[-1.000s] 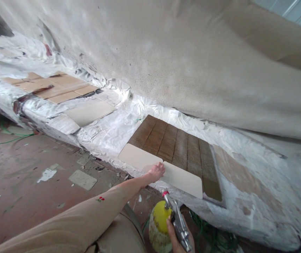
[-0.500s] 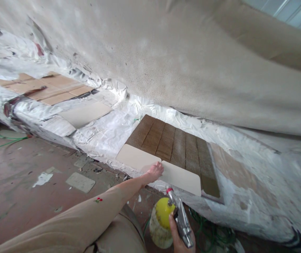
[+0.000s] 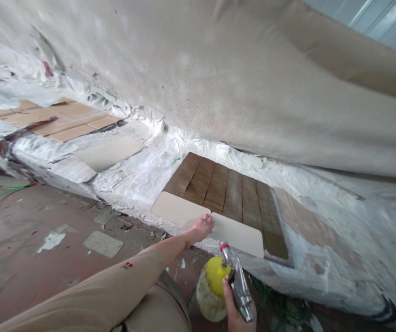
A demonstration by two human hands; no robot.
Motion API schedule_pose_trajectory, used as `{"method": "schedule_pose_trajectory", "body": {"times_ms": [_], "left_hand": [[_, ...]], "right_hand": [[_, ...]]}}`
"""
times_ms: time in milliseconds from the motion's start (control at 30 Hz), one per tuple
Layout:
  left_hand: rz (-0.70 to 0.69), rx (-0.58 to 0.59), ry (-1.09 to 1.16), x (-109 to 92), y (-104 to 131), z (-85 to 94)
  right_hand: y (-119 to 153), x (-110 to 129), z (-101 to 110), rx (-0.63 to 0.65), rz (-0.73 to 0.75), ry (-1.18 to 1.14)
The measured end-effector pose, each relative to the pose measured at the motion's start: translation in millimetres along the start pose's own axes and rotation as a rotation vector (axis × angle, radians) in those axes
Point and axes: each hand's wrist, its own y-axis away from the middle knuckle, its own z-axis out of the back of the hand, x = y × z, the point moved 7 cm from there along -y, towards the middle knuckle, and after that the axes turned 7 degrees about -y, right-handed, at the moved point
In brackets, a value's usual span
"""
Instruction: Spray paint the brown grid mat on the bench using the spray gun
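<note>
My right hand [image 3: 237, 313] is wrapped around a metal spray gun [image 3: 240, 288] with a red ring at its nozzle. Joined to the gun is a stained, whitish paint cup [image 3: 207, 299] with a yellow lid [image 3: 217, 275]. My left hand [image 3: 203, 227] reaches out with curled fingers to where two pale cream panels meet, gripping the edge of the left panel [image 3: 177, 208]. The right panel [image 3: 239, 231] lies close beside it. Both have rounded corners and overlap the near part of a brown surface [image 3: 225, 186] divided into strips.
White plastic sheeting [image 3: 129, 184] covers the low platform. Farther left lie a cream sheet [image 3: 111, 152] and flattened cardboard [image 3: 66, 120]. A draped beige cloth [image 3: 201, 83] rises behind. Scraps [image 3: 103, 244] litter the reddish floor, and green hoses [image 3: 270, 295] lie under the platform edge.
The view has shifted slightly. My left hand stays at the junction of the panels, and the spray gun remains in my right hand, nearly unmoved.
</note>
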Motion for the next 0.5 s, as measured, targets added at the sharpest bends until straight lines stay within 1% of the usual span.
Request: {"method": "schedule_pose_trajectory", "body": {"times_ms": [100,200,333,500], "left_hand": [[-0.001,-0.006,-0.005,0,2,2.8],[-0.005,-0.01,-0.006,0,2,3.4],[-0.006,-0.01,0.0,-1,0,-0.4],[0.001,-0.011,0.005,-1,-4,-6.1]], "right_hand": [[-2,-4,-1,-0.029,-0.021,-0.025],[-3,-2,-3,-0.03,-0.031,-0.008],[-1,5,-3,-0.022,-0.026,0.009],[7,11,0,-0.011,0.021,0.051]]}}
